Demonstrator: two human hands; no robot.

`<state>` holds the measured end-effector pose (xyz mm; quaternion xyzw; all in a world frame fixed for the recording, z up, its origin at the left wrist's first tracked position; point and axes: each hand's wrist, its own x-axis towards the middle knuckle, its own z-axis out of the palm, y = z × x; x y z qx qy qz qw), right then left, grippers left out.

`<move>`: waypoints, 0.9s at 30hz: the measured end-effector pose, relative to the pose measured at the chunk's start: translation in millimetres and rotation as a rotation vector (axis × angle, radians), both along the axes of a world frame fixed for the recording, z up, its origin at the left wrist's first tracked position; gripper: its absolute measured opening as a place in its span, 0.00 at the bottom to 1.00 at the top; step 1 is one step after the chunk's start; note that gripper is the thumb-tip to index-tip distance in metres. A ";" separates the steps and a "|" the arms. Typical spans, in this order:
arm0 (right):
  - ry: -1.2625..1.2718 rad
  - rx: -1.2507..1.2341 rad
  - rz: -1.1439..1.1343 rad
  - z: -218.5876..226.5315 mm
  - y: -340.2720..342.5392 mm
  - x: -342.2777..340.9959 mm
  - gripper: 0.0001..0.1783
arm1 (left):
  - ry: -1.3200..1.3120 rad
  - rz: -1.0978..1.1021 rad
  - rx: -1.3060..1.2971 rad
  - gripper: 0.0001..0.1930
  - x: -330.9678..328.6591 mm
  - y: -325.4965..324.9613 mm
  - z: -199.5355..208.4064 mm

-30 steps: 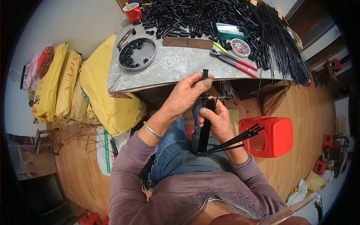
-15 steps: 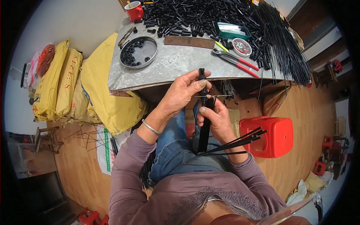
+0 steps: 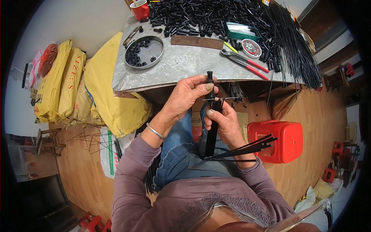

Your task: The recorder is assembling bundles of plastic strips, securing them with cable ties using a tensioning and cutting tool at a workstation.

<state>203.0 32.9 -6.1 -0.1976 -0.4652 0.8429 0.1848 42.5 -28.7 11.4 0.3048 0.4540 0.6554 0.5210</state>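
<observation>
Black and slim, the rod assembly (image 3: pixel 211 127) stands upright over our lap, just below the counter's (image 3: pixel 181 65) near edge. Our left hand (image 3: pixel 189 94) pinches its top, fingers clamped; our right hand (image 3: pixel 224 125) grips the middle, thin black rods (image 3: pixel 247 149) fanning right toward the red stool (image 3: pixel 280 141).

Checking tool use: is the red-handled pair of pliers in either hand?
No, the pliers lie on the table, apart from both hands.
</observation>
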 end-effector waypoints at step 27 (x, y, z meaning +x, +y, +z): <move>-0.049 0.270 0.040 -8.0 19.4 13.1 0.12 | 0.243 0.187 -0.136 0.16 41.1 -19.0 5.3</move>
